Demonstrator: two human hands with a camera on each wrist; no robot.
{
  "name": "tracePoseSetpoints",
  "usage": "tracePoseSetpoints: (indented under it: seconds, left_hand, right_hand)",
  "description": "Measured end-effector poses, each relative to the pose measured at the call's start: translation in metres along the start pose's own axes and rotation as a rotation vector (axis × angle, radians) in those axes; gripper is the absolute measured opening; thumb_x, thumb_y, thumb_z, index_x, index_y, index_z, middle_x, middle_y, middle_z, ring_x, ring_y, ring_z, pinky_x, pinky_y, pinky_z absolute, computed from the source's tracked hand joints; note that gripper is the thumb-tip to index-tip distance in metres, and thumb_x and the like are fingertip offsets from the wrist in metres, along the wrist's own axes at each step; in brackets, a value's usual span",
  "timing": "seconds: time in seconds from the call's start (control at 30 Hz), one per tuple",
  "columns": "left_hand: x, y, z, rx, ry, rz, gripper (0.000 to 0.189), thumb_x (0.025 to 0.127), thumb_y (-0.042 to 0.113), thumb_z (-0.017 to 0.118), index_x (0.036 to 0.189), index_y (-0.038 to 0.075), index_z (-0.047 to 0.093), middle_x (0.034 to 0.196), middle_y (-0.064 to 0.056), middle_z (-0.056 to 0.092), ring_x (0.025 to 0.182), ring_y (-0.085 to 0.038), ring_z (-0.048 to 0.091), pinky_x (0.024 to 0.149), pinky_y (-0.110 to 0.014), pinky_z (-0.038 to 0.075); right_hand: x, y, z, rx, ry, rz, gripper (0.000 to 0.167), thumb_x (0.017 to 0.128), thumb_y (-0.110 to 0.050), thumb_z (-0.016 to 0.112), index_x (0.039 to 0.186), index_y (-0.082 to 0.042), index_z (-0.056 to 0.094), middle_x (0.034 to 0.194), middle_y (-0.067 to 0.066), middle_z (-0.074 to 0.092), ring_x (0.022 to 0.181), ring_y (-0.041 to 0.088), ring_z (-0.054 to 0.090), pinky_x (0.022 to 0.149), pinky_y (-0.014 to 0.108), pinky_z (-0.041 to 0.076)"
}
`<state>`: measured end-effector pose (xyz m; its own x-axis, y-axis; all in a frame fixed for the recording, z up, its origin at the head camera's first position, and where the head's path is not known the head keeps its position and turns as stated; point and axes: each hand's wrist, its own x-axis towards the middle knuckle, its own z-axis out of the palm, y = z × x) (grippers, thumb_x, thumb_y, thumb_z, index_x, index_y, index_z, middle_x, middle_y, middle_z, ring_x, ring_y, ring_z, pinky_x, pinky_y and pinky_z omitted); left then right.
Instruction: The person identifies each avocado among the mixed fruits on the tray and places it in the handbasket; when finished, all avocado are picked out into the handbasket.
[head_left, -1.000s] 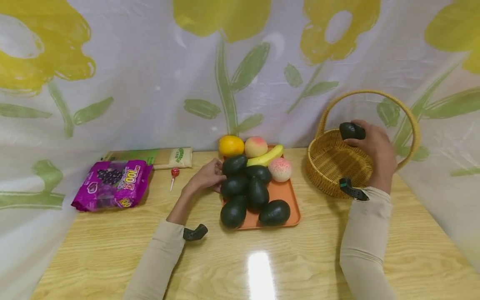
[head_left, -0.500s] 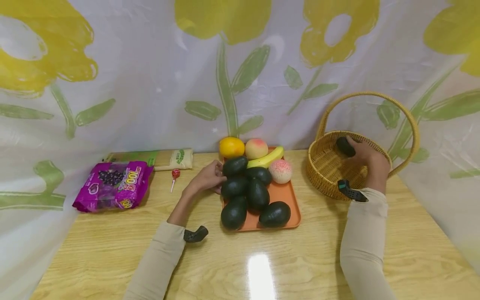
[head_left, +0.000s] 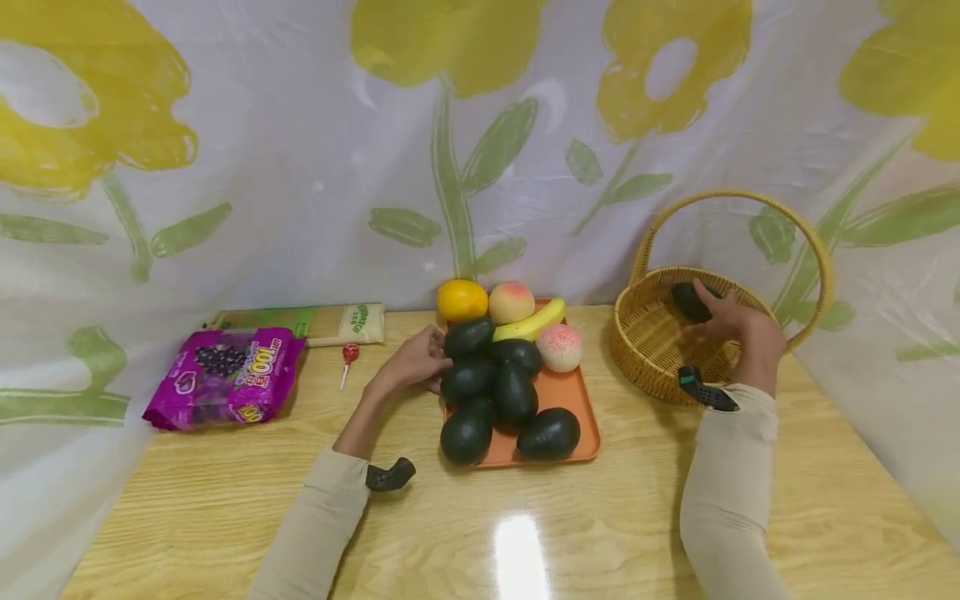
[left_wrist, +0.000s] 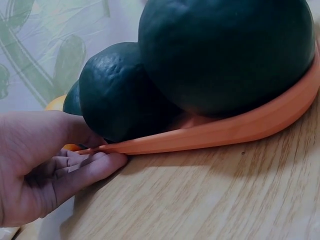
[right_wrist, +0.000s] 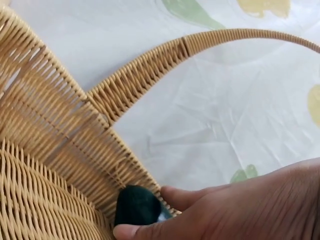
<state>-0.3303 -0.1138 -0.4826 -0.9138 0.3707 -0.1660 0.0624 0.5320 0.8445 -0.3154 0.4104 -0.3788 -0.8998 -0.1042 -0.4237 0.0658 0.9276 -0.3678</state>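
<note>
My left hand (head_left: 414, 360) pinches the left rim of an orange tray (head_left: 558, 385); in the left wrist view the thumb is above the rim and the fingers (left_wrist: 90, 172) lie under it. Several dark green avocados (head_left: 514, 393) fill the tray's left and front. Behind them are an orange (head_left: 462, 300), two peaches (head_left: 560, 347) and a banana (head_left: 531, 322). Inside a wicker basket (head_left: 637, 354), one avocado (head_left: 686, 300) lies against the back wall. My right hand (head_left: 738, 327) is over the basket, thumb and finger spread apart beside that avocado (right_wrist: 135, 206).
A purple candy bag (head_left: 225, 375) lies at the left, with a flat brown packet (head_left: 330, 321) behind it. Between bag and tray is a red lollipop (head_left: 349, 354). The basket's tall handle (head_left: 813, 229) arches over its opening. A flowered curtain (head_left: 300, 167) hangs along the back.
My right hand has lowered the avocado into the basket and its fingers have spread from it. The left hand stays at the tray's rim.
</note>
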Motion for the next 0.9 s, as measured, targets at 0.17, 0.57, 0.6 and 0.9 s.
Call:
tracePoseSetpoints:
  seconds: [0.17,0.57,0.6,0.9]
  left_hand:
    - [-0.001,0.0,0.001,0.006,0.002,-0.004,0.043,0.096,0.008,0.067,0.131,-0.003,0.044,0.107,-0.027,0.067,0.064,-0.014,0.065,0.055,-0.027,0.063]
    - [0.002,-0.001,0.003,0.006,0.004,-0.006,0.044,0.095,0.01,0.067,0.131,-0.002,0.044,0.109,-0.025,0.065,0.067,-0.015,0.066,0.056,-0.027,0.063]
    - [0.001,-0.001,0.003,0.009,0.004,-0.003,0.044,0.095,0.01,0.067,0.131,-0.002,0.044,0.108,-0.024,0.065,0.067,-0.015,0.066,0.056,-0.027,0.063]
    - [-0.004,0.004,-0.001,-0.011,0.016,0.017,0.041,0.094,0.009,0.065,0.126,-0.005,0.045,0.094,-0.016,0.064,0.057,-0.009,0.064,0.051,-0.024,0.06]
  right_hand:
    - [-0.006,0.001,0.0,0.003,0.011,0.001,0.103,0.103,-0.054,0.058,0.164,-0.019,-0.017,0.154,0.047,-0.028,0.14,0.079,-0.012,0.11,0.092,0.01]
    - [-0.032,-0.019,-0.013,0.037,0.05,-0.031,0.099,0.105,-0.047,0.058,0.164,-0.02,-0.016,0.154,0.046,-0.031,0.139,0.079,-0.012,0.109,0.092,0.01]
    - [-0.035,-0.022,-0.013,0.045,0.051,-0.031,0.099,0.105,-0.047,0.058,0.164,-0.021,-0.016,0.154,0.044,-0.032,0.14,0.078,-0.014,0.11,0.091,0.009]
    - [-0.052,-0.047,-0.021,-0.008,0.092,-0.102,0.103,0.1,-0.048,0.065,0.167,-0.027,-0.011,0.166,0.036,-0.017,0.153,0.063,-0.008,0.115,0.087,0.007]
